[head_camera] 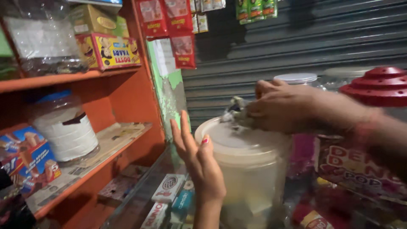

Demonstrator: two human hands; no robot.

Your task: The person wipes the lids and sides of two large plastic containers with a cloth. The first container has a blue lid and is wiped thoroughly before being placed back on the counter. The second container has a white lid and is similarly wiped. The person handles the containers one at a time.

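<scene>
Left hand (199,163) nearest, fingers straight & together, flat vs side of jar (246,178): translucent plastic tub w/ pale round lid (231,142). Right hand (282,108) fingers clamped on crumpled cloth (235,112), pressed onto lid just beyond left fingertips.

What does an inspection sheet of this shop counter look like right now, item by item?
Surface: glass counter, small boxes beneath it.
Job's things: translucent plastic jar, pale lid on; crumpled cloth on the lid.
Clutter: red-lidded jar, white-lidded jar, snack packs at right.
Hands: left hand flat against the jar's side; right hand pressing the cloth, fingers closed on it.
Cables: nothing seen.
Surroundings: orange shelves with boxes, grey roller shutter, hanging sachets.
</scene>
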